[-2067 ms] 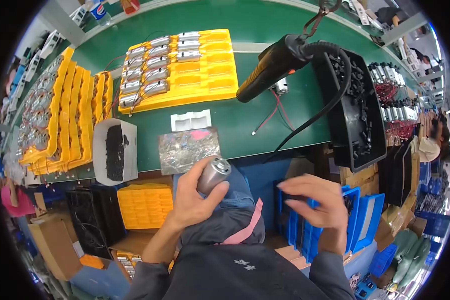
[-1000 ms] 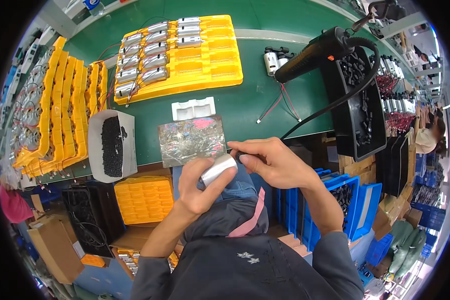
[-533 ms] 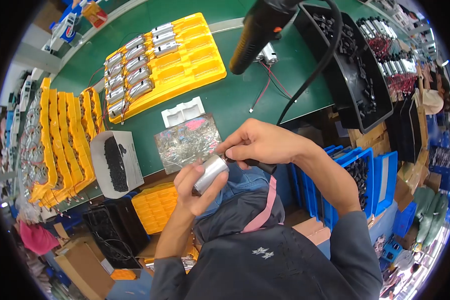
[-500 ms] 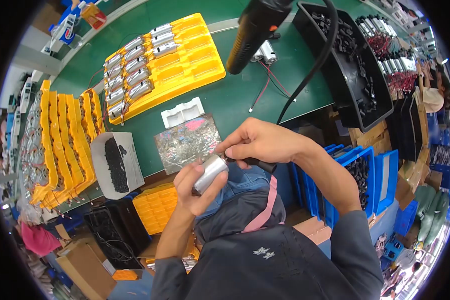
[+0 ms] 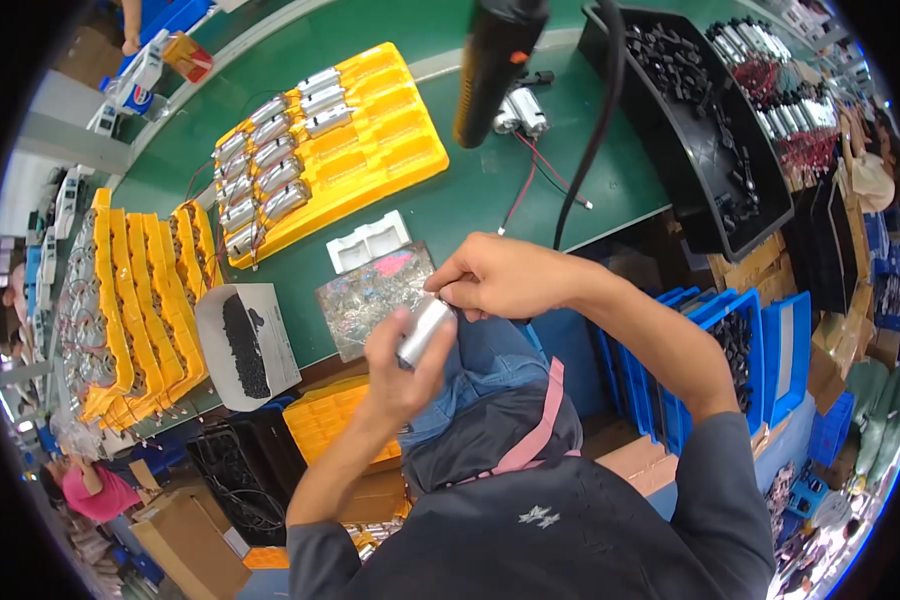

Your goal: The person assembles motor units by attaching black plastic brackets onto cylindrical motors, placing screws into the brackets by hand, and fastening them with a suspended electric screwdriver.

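My left hand [image 5: 402, 372] is wrapped around a silver cylindrical motor [image 5: 427, 332], tilted with its upper end toward my right hand. My right hand [image 5: 495, 278] pinches at that upper end, thumb and forefinger together; what lies between the fingertips is too small to make out. Both hands are above my lap at the bench's front edge. Just beyond them lies a worn, scuffed metal plate [image 5: 365, 305], with a white two-pocket holder [image 5: 368, 243] behind it.
A yellow tray [image 5: 395, 125] holds several motors. A black-and-orange tool [image 5: 490, 75] hangs overhead by its cable, near two motors [image 5: 523, 112]. Black bin [image 5: 705, 150] with black parts stands right; white box [image 5: 260, 345] of black bits and stacked yellow trays [image 5: 135, 310] stand left.
The motor has turned slightly more upright in my left hand. My right hand has shifted a little left, and the black handle-like piece beneath it is now mostly hidden. The view has shifted slightly.
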`<move>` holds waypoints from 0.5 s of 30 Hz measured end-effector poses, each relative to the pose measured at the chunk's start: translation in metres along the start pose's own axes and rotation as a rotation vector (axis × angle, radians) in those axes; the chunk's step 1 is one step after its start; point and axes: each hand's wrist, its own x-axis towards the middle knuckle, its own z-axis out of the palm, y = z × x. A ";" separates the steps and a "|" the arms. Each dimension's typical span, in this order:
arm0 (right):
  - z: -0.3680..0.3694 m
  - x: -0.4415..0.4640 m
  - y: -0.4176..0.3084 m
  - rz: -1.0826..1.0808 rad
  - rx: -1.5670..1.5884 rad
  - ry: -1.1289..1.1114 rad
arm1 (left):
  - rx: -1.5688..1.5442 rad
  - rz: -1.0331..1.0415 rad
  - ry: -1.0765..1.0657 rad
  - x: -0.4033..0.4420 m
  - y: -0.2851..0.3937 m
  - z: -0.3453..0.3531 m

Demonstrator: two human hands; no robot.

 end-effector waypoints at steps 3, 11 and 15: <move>0.003 0.008 -0.001 -0.195 -0.191 0.148 | -0.105 -0.369 -0.103 0.004 0.030 -0.002; -0.022 0.081 -0.016 -0.307 -0.600 0.219 | -0.115 -0.789 0.121 0.026 -0.003 0.021; -0.023 0.106 -0.018 -0.275 -0.710 0.315 | 0.105 -0.722 0.056 0.028 -0.022 0.026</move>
